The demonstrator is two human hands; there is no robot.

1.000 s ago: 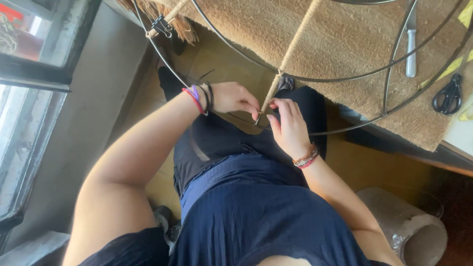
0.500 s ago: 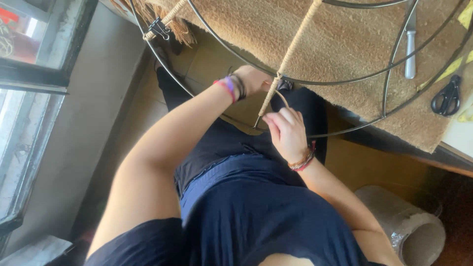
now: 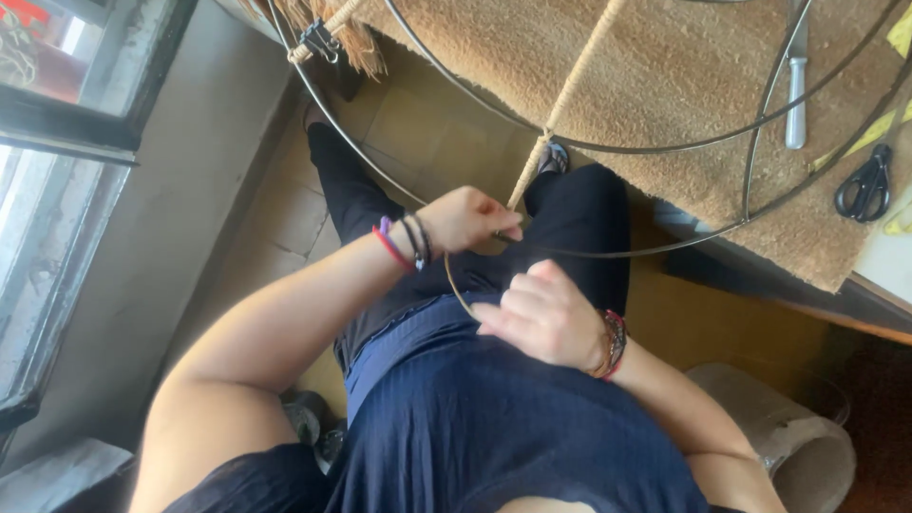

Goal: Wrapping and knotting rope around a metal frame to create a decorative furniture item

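Observation:
A large wire frame of metal rings lies over my lap. One rib wrapped in tan cord runs down to the outer ring. My left hand, with bracelets at the wrist, pinches the lower end of that rib where it meets the ring. A thin pale strand curves from under this hand to my right hand. The right hand is closed on the strand, close to my body, over my dark blue top.
A brown fibre mat covers the table under the frame. On it lie a grey-handled tool and black scissors. A black binder clip grips the ring at top left. A window is left, a pale roll lower right.
My left hand came down from the rib to its lower end at the ring. My right hand drew back toward my body, pulling the strand into a loop.

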